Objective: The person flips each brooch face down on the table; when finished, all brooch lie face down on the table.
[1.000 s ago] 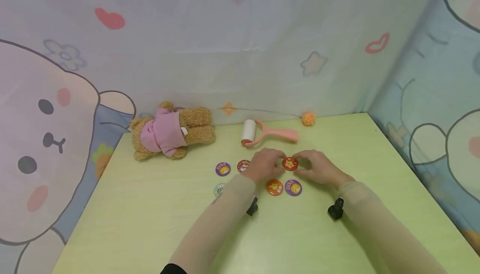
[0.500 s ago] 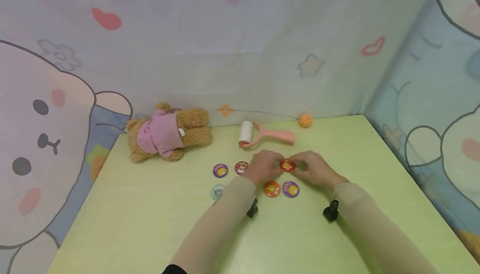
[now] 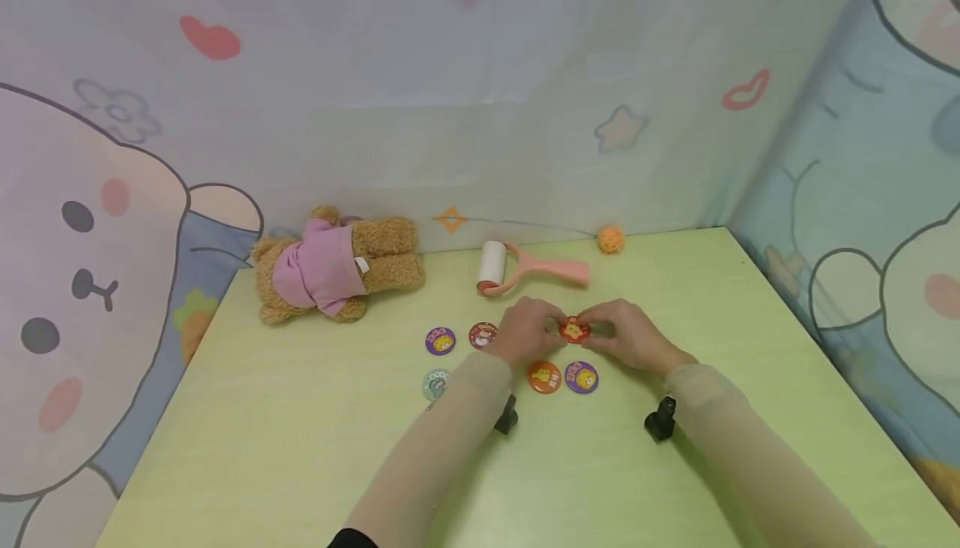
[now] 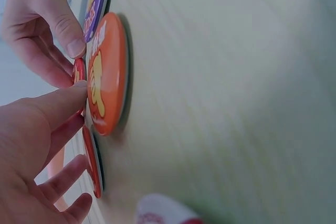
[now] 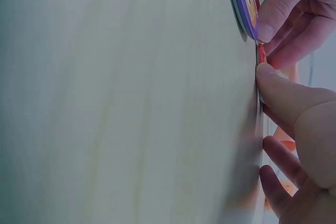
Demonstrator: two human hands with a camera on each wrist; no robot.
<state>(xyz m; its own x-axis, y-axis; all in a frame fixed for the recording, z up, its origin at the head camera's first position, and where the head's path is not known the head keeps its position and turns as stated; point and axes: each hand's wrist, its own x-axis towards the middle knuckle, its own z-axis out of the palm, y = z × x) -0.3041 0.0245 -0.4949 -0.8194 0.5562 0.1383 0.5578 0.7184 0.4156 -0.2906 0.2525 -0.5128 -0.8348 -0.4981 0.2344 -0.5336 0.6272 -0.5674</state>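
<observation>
The left grip (image 3: 527, 333) and right grip (image 3: 626, 335) pinch one red badge (image 3: 575, 330) between them, each holding an opposite side with thumb and finger. The round badge lies level, its yellow star facing up; whether it touches the surface (image 3: 300, 456) I cannot tell. On the person's side of the two grips, an orange badge (image 3: 544, 377) and a purple badge (image 3: 582, 377) lie face up, just beside each other. Left of the left grip are a dark red badge (image 3: 483, 334), close by, and, farther out, a second purple badge (image 3: 440, 340) and a pale green badge (image 3: 436, 384), partly behind the sleeve (image 3: 457, 414). Beyond the grips lies a roller (image 3: 555, 270), its long axis running sideways, pink handle to the right. Far left of the grips, a teddy bear (image 3: 322, 268) lies with its legs towards the roller
</observation>
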